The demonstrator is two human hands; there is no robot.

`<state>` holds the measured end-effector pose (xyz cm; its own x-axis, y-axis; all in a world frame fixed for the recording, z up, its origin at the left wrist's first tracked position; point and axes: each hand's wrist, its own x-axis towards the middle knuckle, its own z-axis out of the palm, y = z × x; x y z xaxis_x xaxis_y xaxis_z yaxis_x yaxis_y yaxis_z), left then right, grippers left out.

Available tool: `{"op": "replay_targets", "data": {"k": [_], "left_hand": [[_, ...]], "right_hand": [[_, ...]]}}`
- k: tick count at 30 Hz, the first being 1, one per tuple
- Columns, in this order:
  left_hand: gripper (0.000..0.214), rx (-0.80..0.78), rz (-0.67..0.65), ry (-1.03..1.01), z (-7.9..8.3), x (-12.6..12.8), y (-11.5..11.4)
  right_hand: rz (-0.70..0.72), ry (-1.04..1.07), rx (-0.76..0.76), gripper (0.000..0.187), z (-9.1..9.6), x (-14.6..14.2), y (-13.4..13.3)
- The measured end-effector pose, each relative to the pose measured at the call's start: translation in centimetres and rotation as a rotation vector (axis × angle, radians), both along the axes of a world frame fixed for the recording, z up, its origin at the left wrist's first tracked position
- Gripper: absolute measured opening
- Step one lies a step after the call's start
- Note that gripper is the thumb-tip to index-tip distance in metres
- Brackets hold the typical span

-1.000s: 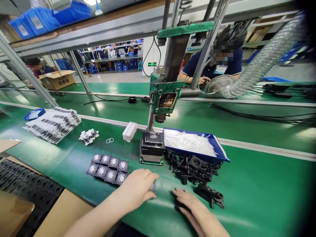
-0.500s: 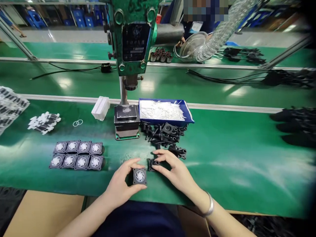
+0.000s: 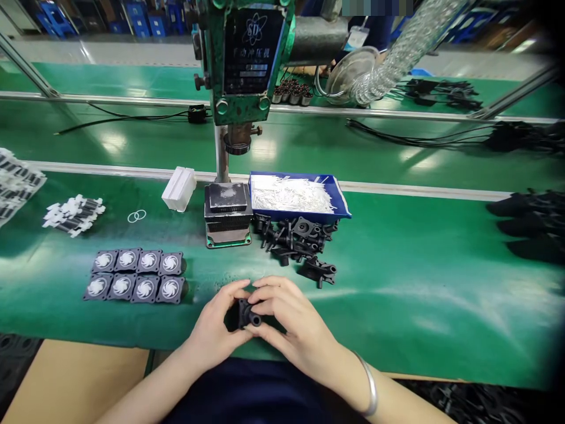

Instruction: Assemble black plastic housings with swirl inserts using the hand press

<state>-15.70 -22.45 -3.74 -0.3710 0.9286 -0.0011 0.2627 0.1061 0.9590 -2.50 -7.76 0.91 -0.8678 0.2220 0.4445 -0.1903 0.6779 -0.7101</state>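
Note:
My left hand (image 3: 214, 324) is closed around a square black housing, mostly hidden now; its white impeller is out of sight. Over it sits a black plastic cover with a round spout (image 3: 252, 318), gripped by the fingers of my right hand (image 3: 293, 315). The two parts meet near the front edge of the bench; whether they are seated together I cannot tell. To the left lie two rows of black housings with white impellers (image 3: 145, 288). Beyond my right hand is a loose heap of black spouted covers (image 3: 304, 235).
A green hand press (image 3: 251, 53) stands over a black block (image 3: 227, 206). Right of the block is a blue tray (image 3: 344, 206) of white pins. At left are a white block (image 3: 179, 188), thin white rings (image 3: 136, 216) and black-and-white parts (image 3: 75, 215). A person stands across the bench.
My right hand has brought the spouted cover left onto the housing in my left hand, covering the white impeller. The view has shifted slightly.

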Motion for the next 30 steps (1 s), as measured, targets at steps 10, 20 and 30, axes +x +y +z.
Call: {"op": "replay_targets", "data": {"k": [10, 20, 30], "left_hand": [[0.066, 0.017, -0.005, 0.037, 0.1, -0.1, 0.0], [0.061, 0.023, 0.042, 0.129, 0.5, 0.0, -0.5], [0.033, 0.357, 0.243, 0.348, 12.4, -9.9, 6.7]], "right_hand": [[0.012, -0.119, -0.053, 0.012, -0.4, 0.1, 0.1], [0.054, -0.101, -0.061, 0.014, -0.5, -0.1, 0.1], [-0.329, 0.547, 0.234, 0.031, 18.2, -7.9, 11.4]]}}
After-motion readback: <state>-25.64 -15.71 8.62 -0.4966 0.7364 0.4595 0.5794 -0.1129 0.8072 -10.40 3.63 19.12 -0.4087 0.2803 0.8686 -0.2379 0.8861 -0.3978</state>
